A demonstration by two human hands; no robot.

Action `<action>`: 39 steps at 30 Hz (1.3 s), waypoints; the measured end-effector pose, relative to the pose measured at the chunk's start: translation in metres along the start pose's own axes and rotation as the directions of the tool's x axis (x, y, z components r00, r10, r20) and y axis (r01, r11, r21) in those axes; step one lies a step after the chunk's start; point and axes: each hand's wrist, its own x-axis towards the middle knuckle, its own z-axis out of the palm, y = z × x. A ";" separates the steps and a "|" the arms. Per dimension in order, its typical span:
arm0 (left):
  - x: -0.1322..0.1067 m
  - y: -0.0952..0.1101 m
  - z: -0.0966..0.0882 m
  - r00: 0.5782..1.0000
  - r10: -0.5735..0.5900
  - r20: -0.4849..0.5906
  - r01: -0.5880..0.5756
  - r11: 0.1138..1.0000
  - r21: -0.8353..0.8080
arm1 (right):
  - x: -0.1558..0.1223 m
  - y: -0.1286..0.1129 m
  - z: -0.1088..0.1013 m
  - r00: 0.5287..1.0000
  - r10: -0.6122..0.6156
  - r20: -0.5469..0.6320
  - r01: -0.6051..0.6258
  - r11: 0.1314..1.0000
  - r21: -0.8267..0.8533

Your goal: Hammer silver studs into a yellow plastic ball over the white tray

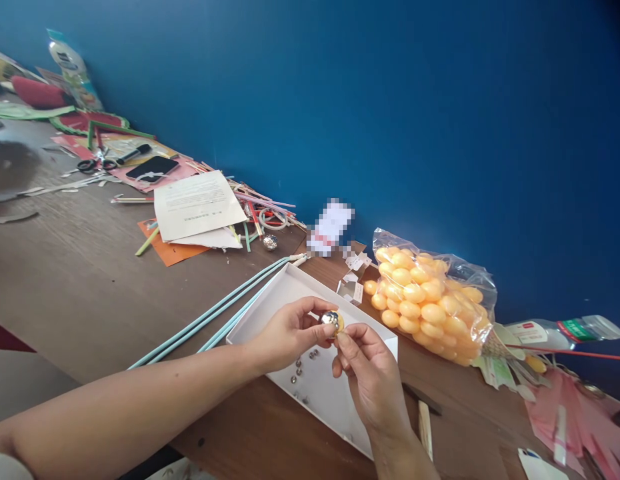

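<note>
Over the shallow white tray [357, 433], both hands meet at one small thing. My left hand [293, 331] pinches a shiny silver dome-shaped piece [329, 319] between thumb and fingers. Just behind the dome shows a yellow part [340, 324], partly covered by fingers. My right hand [367, 360] has its thumb and forefinger pressed together at the lower edge of this yellow part; what lies between those fingertips is too small to tell. Several small round metal pieces [299, 363] lie in the tray below.
Right of the tray lies a clear bag of yellow egg-shaped pieces [413, 293], with a plastic bottle [565, 330] beyond. A hammer [424, 417] sits near my right wrist. Pale blue rods [225, 300] run leftward. Papers [200, 203], scissors [97, 162] and a phone [153, 169] lie farther left.
</note>
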 end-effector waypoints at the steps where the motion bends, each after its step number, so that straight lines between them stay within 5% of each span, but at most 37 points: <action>1: 0.000 0.000 0.000 1.000 0.001 -0.003 -0.001 1.000 0.006 | 0.000 0.000 0.000 1.000 0.005 0.002 -0.005 1.000 -0.004; 15: -0.003 0.005 0.006 1.000 0.028 -0.010 -0.028 0.999 -0.022 | 0.001 0.000 0.003 1.000 0.008 0.004 -0.008 1.000 -0.015; 22: -0.002 0.002 0.008 0.999 0.044 0.000 -0.044 0.996 -0.075 | 0.001 -0.004 0.004 0.997 -0.076 0.027 0.080 0.983 -0.163; 32: -0.002 0.012 0.003 0.999 -0.034 0.026 0.036 0.994 -0.101 | 0.001 0.000 0.002 0.994 -0.099 0.037 0.099 0.995 -0.009; 39: -0.001 0.006 -0.001 0.997 -0.075 0.015 0.076 0.992 -0.105 | 0.004 0.000 0.003 0.994 -0.110 0.013 0.111 0.992 -0.054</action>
